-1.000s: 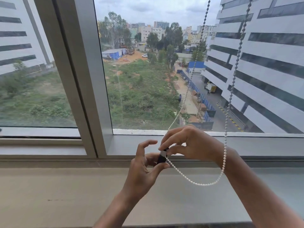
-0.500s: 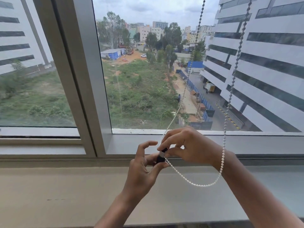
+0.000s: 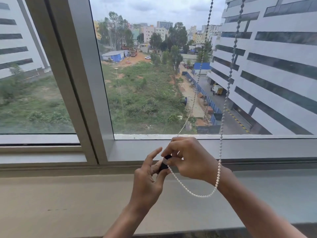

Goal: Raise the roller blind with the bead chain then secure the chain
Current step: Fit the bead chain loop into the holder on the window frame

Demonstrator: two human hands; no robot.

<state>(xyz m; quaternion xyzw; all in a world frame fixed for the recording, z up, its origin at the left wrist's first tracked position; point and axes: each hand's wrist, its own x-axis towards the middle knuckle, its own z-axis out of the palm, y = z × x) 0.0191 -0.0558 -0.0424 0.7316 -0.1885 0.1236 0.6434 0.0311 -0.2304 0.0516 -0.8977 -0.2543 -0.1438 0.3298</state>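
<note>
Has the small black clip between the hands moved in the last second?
No: the small black clip sits just below the grey window frame as before.

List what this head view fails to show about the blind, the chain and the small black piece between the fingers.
- Roller blind: above the top edge, so its height is unknown.
- Bead chain: upper end cut off by the top edge.
- Black piece: mostly covered by the left hand and right hand; its shape and any fixing are unclear.

bare sill around hands, bead chain looped beside right wrist
</note>
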